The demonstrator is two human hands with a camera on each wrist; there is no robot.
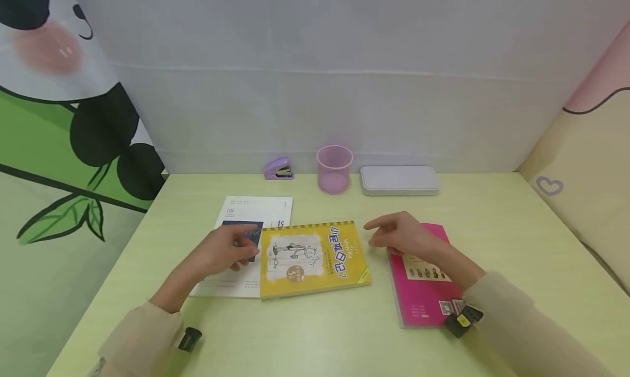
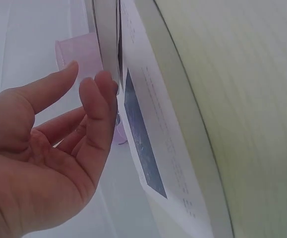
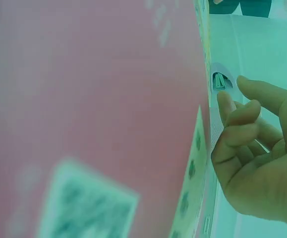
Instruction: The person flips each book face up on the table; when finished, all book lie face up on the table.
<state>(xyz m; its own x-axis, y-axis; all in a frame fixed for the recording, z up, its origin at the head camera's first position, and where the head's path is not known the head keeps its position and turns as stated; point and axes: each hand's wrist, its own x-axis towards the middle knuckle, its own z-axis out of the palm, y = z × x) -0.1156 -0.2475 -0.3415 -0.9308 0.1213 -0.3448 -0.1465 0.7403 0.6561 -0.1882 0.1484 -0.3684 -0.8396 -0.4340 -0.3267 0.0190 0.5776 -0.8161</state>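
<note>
A yellow book (image 1: 315, 259) lies in the middle of the table, its left part over a white book (image 1: 231, 284). My left hand (image 1: 223, 251) hovers above the white book, fingers loosely bent beside the yellow book's left edge. In the left wrist view nothing is between the thumb and fingers of that hand (image 2: 59, 148). To the right lies a pink book (image 1: 423, 300), with my right hand (image 1: 401, 235) over its upper part. Its index finger points toward the yellow book, a small gap apart. The right wrist view shows this hand (image 3: 257, 148) holding nothing.
Along the back of the table stand a purple stapler (image 1: 279, 169), a translucent pink cup (image 1: 334, 169) and a pale flat case (image 1: 400, 180). Behind them hangs a white cloth (image 1: 315, 109). Printed cloths (image 1: 54, 147) flank the table.
</note>
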